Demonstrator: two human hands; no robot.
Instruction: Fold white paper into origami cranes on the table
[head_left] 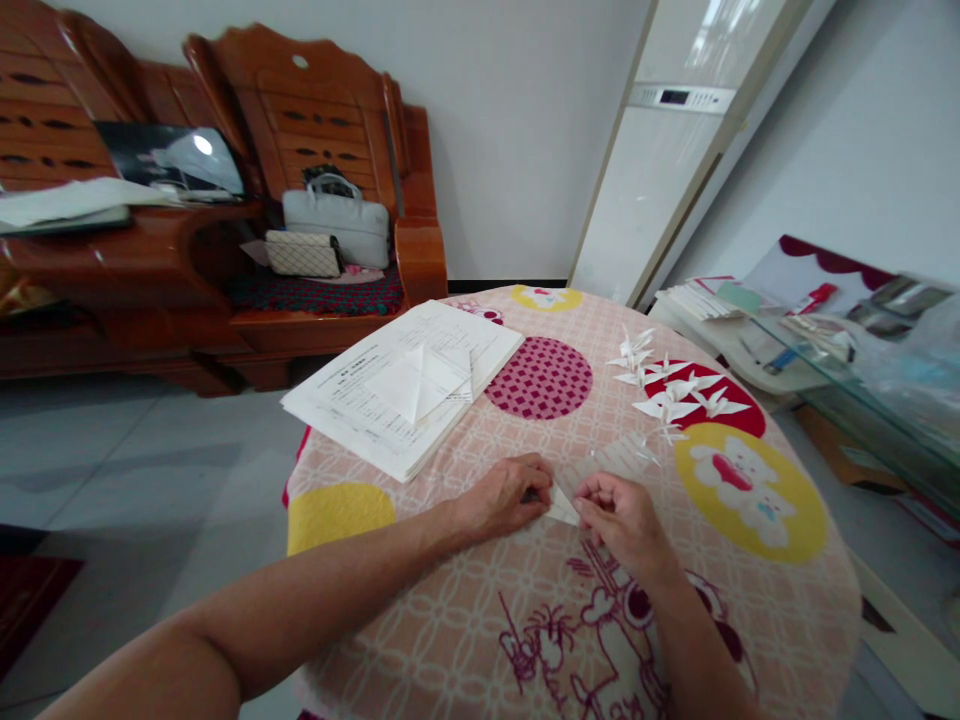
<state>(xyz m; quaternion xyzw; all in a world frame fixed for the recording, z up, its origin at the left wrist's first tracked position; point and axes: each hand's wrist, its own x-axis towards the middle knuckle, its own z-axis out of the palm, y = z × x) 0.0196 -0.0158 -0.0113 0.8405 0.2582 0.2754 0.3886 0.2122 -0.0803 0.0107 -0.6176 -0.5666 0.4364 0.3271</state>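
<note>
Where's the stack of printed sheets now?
Head view: the stack of printed sheets lies far left on the tablecloth, beyond the left hand, with the purple checkered circle at its right corner.

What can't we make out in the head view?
All in the head view:
White paper: full outline and grip, hidden by left hand and right hand.
Page stack: print too small, partly covered by folded paper.
White cranes: exact count, overlapping.
Right forearm: cut off by bottom edge.

Matt folded paper (562,508), matt paper cranes (667,408), smooth matt printed sheets (352,405), soft-looking matt tablecloth (442,625), glossy smooth wooden bench (330,75), glossy white cabinet (634,190), clear glass shelf (847,400)
</note>
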